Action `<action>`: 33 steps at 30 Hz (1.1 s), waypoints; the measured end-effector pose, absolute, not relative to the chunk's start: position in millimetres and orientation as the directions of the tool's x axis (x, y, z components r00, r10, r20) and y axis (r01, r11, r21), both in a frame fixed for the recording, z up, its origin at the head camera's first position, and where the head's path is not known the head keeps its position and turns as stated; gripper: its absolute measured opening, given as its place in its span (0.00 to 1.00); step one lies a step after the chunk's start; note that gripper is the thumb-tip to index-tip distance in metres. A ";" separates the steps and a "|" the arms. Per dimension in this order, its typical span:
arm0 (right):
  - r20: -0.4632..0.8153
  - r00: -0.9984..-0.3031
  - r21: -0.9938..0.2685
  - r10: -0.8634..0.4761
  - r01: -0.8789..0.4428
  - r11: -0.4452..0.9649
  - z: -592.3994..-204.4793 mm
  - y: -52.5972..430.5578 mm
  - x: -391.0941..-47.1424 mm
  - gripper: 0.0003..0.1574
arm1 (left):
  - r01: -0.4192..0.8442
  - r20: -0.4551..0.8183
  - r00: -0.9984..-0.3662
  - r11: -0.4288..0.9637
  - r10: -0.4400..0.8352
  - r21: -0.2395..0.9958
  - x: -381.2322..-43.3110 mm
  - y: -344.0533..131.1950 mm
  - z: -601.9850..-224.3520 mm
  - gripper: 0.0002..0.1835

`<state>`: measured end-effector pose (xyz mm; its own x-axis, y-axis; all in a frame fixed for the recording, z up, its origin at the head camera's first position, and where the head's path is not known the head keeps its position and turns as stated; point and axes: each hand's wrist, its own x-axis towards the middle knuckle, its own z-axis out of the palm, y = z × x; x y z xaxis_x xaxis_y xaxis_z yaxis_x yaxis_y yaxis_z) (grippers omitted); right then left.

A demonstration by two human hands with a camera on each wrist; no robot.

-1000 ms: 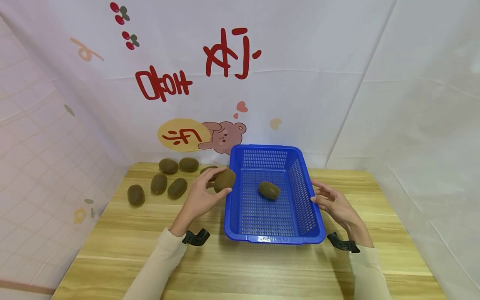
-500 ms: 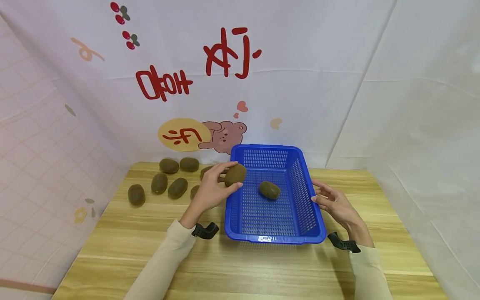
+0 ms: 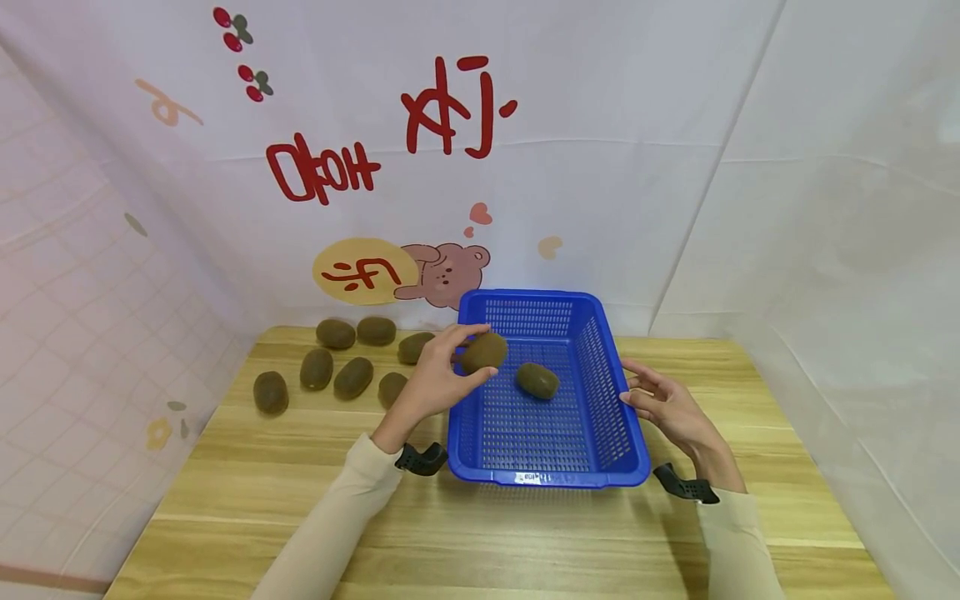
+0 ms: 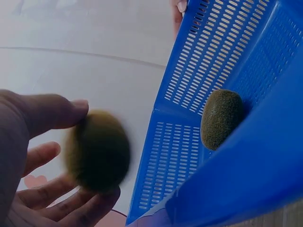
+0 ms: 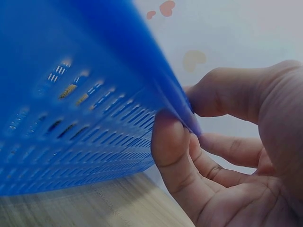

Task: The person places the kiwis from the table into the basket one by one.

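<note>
My left hand [image 3: 435,379] pinches a brown kiwi [image 3: 485,354] between thumb and fingers, over the left rim of a blue plastic basket [image 3: 592,480]. In the left wrist view the held kiwi [image 4: 98,151] is blurred, with the thumb on one side and fingertips on the other. A second kiwi [image 3: 537,381] lies on the basket's perforated floor. At the basket's right side, my right hand [image 3: 670,412] grips the rim. The right wrist view has this hand's thumb and fingers [image 5: 173,142] on both faces of the basket edge [image 5: 182,106].
Several loose kiwis lie on the wooden table [image 3: 480,542] left of the basket, the nearest kiwi [image 3: 392,389] just behind my left wrist. A white printed cloth [image 3: 600,167] hangs behind the table and along both sides.
My left hand has carried its kiwi rightward, from outside the basket's left edge to over the rim and inside edge. My right hand and the basket stay in place.
</note>
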<state>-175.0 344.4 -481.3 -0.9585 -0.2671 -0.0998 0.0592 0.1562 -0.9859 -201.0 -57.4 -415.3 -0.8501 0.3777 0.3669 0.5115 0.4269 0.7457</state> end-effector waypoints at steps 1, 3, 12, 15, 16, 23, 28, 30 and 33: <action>-0.100 -0.958 -0.986 -0.268 0.059 0.157 -481.1 344.2 -175.0 0.45 | 0.505 0.360 -0.853 0.420 0.379 0.754 -201.2 -57.5 -415.4 0.32; -0.100 -0.959 -0.985 -0.266 0.057 0.162 -480.9 343.9 -175.0 0.44 | 0.489 0.345 -0.860 0.411 0.376 0.769 -201.1 -58.4 -415.3 0.32; -0.104 -0.959 -0.986 -0.263 0.064 0.157 -480.2 343.7 -174.6 0.45 | 0.468 0.347 -0.874 0.395 0.340 0.791 -201.5 -66.7 -416.6 0.35; -0.095 -0.957 -0.987 -0.273 0.054 0.153 -481.1 344.8 -175.1 0.45 | 0.466 0.350 -0.875 0.392 0.333 0.793 -202.1 -69.5 -417.2 0.36; -0.092 -0.957 -0.987 -0.275 0.052 0.150 -481.3 345.1 -175.1 0.45 | 0.466 0.350 -0.876 0.393 0.333 0.793 -201.8 -70.5 -417.3 0.37; -0.087 -0.956 -0.989 -0.280 0.048 0.143 -481.8 344.5 -175.3 0.45 | 0.434 0.317 -0.894 0.436 0.317 0.789 -200.2 -80.5 -421.2 0.39; -0.090 -0.957 -0.988 -0.276 0.051 0.142 -480.9 343.7 -175.0 0.44 | 0.416 0.303 -0.904 0.461 0.301 0.784 -198.8 -89.0 -425.2 0.39; -0.090 -0.958 -0.989 -0.271 0.053 0.141 -480.4 343.5 -174.6 0.44 | 0.402 0.291 -0.911 0.476 0.292 0.782 -197.9 -92.6 -426.6 0.40; -0.086 -0.957 -0.989 -0.277 0.049 0.137 -480.5 344.0 -174.3 0.44 | 0.376 0.267 -0.923 0.508 0.277 0.775 -196.6 -98.1 -429.1 0.41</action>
<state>-174.3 344.0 -480.5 -0.9569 -0.2775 -0.0860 0.0493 0.1367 -0.9894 -196.6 -98.1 -429.1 -0.9231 0.2770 0.2668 0.3764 0.5084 0.7745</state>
